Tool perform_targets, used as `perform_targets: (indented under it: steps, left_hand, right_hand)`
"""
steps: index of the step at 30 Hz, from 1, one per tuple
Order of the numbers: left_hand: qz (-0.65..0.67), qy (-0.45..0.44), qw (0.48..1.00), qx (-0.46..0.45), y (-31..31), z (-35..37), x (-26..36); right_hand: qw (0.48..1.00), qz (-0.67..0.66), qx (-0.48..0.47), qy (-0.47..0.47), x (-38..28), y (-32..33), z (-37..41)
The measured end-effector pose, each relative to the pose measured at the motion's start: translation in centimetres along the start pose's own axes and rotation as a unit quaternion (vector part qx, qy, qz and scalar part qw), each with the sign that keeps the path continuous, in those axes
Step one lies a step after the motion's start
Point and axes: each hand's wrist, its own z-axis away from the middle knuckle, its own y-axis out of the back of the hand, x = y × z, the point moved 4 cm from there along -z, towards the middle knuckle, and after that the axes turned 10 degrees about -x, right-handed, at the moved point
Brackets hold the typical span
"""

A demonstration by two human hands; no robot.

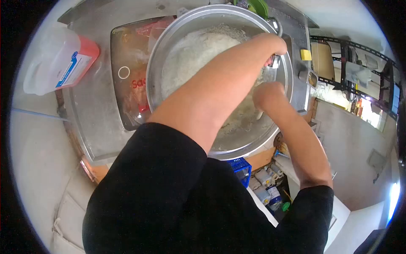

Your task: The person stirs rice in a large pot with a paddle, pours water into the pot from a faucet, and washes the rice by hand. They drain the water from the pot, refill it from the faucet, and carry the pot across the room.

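A wide metal basin (157,46) stands over the sink, holding cloudy water and a pale, grainy-looking white mass (198,51). My left arm crosses above it to the far right rim. There my left hand (277,44) is bent round a chrome piece (275,62) that looks like a tap's spout; most of its fingers are hidden. Lower down, inside the basin's right side, my right hand (268,94) is closed with its knuckles up. Its fingertips are out of sight, and something pale shows just beneath them.
On the left counter (91,122) stands a jug of pink liquid (69,63). A sink (116,84) with water and clear red-printed plastic lies left of the basin. A yellow sponge (305,55), a green bowl (259,7), and a blue crate (241,169) surround it.
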Motion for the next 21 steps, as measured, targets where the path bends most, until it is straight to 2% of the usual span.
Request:
perform_targets:
  steps: [1, 3, 4, 5, 6, 7, 9, 11, 12, 13, 14, 16, 17, 19, 20, 21]
  left_hand:
    - [0.005, 0.001, 1.0, 0.002, 0.7, 0.1, 0.2]
    - [-0.078, 0.02, 0.997, -0.011, 0.7, 0.5, -0.1]
    - [-0.065, 0.014, 0.998, -0.01, 0.7, 0.8, -0.3]
    - [-0.07, 0.008, 0.997, -0.015, 0.2, 1.0, 0.1]
    - [-0.084, -0.012, 0.996, 0.02, 0.8, 1.4, 0.3]
    - [-0.092, -0.026, 0.994, 0.057, 1.6, 1.7, -0.2]
    - [-0.08, -0.019, 0.995, 0.058, 2.1, 0.8, -0.9]
    - [-0.054, -0.02, 0.997, 0.047, 1.9, -1.4, -1.1]
    - [-0.084, -0.036, 0.995, 0.043, 2.0, -0.1, -0.3]
    - [-0.114, -0.051, 0.991, 0.04, 2.0, 2.0, 0.6]
    - [-0.109, -0.046, 0.99, 0.079, 2.5, 2.3, 0.4]
    - [-0.09, -0.036, 0.991, 0.087, 2.4, 3.2, -0.4]
    - [-0.081, -0.031, 0.992, 0.092, 2.4, 4.0, -0.8]
    - [-0.113, -0.021, 0.992, 0.043, 2.3, 3.2, 0.0]
    - [-0.16, -0.069, 0.982, 0.076, 2.5, 4.8, 0.4]
    - [-0.16, -0.069, 0.981, 0.089, 3.1, 5.0, 0.6]
  right_hand:
    - [1.0, 0.005, -0.001, 0.001, -0.7, 0.9, 0.3]
    - [0.998, 0.005, 0.043, -0.039, -2.2, 1.3, 1.3]
    - [0.998, 0.002, 0.039, -0.038, -2.7, 0.7, -0.3]
    - [0.999, 0.011, -0.003, -0.04, -2.8, -0.6, -3.3]
    - [0.998, 0.027, -0.038, -0.041, -2.7, -0.8, -5.1]
    - [0.998, 0.033, -0.034, -0.04, -3.0, 1.2, -2.8]
    - [0.998, -0.013, 0.043, -0.045, -3.2, 3.9, 1.9]
    - [0.998, -0.006, 0.013, -0.054, -3.7, 0.9, -0.6]
    - [0.998, -0.01, -0.001, -0.06, -3.1, -1.7, -3.9]
    - [0.998, -0.006, -0.006, -0.064, -2.8, -0.9, -4.1]
    - [0.998, 0.002, 0.0, -0.065, -1.7, -0.3, -3.9]
    - [0.995, -0.033, 0.07, -0.062, -1.3, 3.4, 1.8]
    - [0.996, -0.029, 0.064, -0.057, -2.0, 2.3, 0.6]
    - [0.995, -0.011, -0.004, -0.095, -2.8, -2.7, -4.3]
    - [0.997, 0.037, 0.045, -0.057, -3.2, -3.7, -6.8]
    - [0.996, 0.045, 0.056, -0.059, -2.5, -1.8, -5.7]
